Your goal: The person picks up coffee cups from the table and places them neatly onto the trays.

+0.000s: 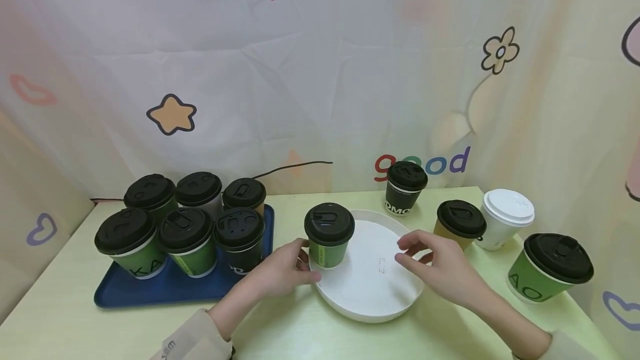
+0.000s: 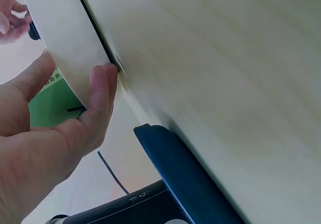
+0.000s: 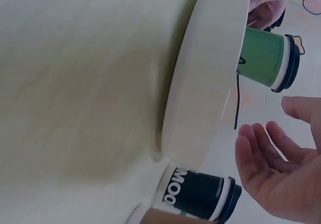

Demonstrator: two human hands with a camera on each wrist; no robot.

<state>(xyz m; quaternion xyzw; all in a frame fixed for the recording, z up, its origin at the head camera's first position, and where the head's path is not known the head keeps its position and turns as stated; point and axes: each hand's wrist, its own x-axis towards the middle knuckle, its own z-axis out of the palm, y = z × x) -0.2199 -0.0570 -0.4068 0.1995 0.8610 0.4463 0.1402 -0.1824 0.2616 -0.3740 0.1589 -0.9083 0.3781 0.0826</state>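
Observation:
A round white tray (image 1: 370, 293) with a low rim lies on the table, with a green paper cup (image 1: 328, 254) with a black lid upright on its left part. My left hand (image 1: 284, 268) grips the tray's left rim beside that cup. In the left wrist view, the thumb of my left hand (image 2: 55, 118) is on the rim's inner side and the fingers are against the outer wall (image 2: 65, 33). Over the tray's right side hovers my right hand (image 1: 442, 265), fingers loosely bent and holding nothing. The right wrist view shows the right hand (image 3: 281, 169) apart from the green cup (image 3: 263, 56).
On the left, a blue tray (image 1: 150, 293) carries several lidded cups. Behind the white tray stands a black cup (image 1: 400, 199). To the right are a brown cup (image 1: 457, 226), a white cup (image 1: 502, 221) and a green cup (image 1: 535, 276). A printed curtain (image 1: 310, 71) hangs behind.

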